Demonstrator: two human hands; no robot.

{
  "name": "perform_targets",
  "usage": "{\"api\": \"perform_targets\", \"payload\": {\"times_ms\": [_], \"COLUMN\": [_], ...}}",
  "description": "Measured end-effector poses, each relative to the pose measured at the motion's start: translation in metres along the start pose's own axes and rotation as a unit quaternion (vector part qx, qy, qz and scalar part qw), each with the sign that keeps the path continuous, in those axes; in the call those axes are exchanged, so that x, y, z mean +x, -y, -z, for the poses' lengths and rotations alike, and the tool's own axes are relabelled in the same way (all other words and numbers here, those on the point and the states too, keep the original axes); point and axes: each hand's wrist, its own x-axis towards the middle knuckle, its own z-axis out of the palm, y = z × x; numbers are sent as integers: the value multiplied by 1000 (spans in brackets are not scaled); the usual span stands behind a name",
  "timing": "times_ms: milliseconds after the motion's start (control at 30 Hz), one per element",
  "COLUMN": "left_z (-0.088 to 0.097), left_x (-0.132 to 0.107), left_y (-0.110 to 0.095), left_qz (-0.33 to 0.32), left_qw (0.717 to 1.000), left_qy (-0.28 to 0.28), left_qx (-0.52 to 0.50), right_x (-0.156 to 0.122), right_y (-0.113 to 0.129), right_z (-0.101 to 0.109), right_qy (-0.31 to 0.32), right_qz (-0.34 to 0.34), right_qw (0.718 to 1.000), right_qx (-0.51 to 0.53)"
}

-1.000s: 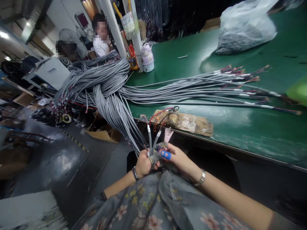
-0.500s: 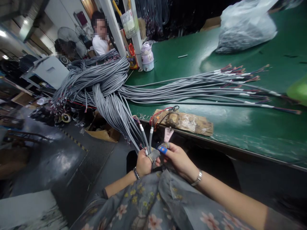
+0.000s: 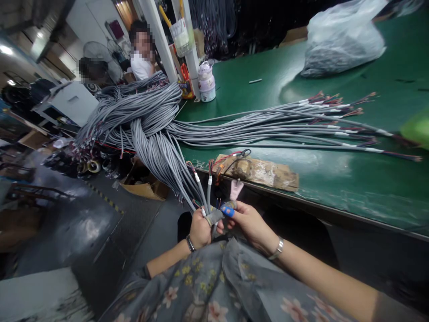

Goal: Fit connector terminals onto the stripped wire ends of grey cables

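My left hand (image 3: 200,229) is closed around a few grey cables (image 3: 209,197) just in front of my body. Their white-sleeved ends with thin coloured wires point up and away. A grey wrapped piece (image 3: 214,218) lies across the top of this grip; whether it is a taped finger or tape on the cables is unclear. My right hand (image 3: 251,220), with blue tape on its thumb, is pinched right beside the left one. What its fingertips hold is hidden. Just beyond them, a pale pink flared piece (image 3: 236,189) sticks up by the bench edge.
A thick bundle of grey cables (image 3: 150,96) hangs off the green bench (image 3: 254,96), more cables stretching right. A worn wooden board (image 3: 268,173) sits at the edge. Behind are a lilac bottle (image 3: 206,82), a plastic bag (image 3: 342,42) and a person (image 3: 140,65) in white.
Both hands stay almost where they were, the cable ends shifting very slightly to the left. The background has moved a little with the camera.
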Motion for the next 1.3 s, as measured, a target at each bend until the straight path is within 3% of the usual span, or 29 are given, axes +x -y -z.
{"api": "perform_targets", "payload": {"times_ms": [200, 333, 533, 633, 733, 967, 1133, 1300], "left_z": [-1, 2, -4, -15, -26, -30, -30, -30], "left_x": [-1, -1, -6, -6, -2, 8, 9, 8], "left_y": [-2, -5, -18, -22, -23, -19, -18, -19], "left_qz": [-9, -8, 23, 38, 43, 34, 43, 52], "left_qw": [1000, 1000, 996, 992, 993, 996, 995, 995], "left_qy": [-22, -13, 80, 116, 110, 71, 78, 76], "left_qx": [-1, -20, -42, -31, -24, -30, -36, -38], "right_x": [-2, 0, 17, 24, 25, 25, 33, 37], "right_y": [-4, -7, 0, 11, 20, 16, 14, 16], "right_z": [2, 17, 41, 37, 27, 21, 19, 15], "right_qy": [2, 18, -7, 32, 50, -58, -8, -24], "right_qz": [0, -22, -26, -17, 14, 111, 37, -16], "right_qw": [1000, 996, 990, 991, 995, 992, 996, 984], "right_qx": [21, 81, 140, 127, 86, 2, 78, 176]}}
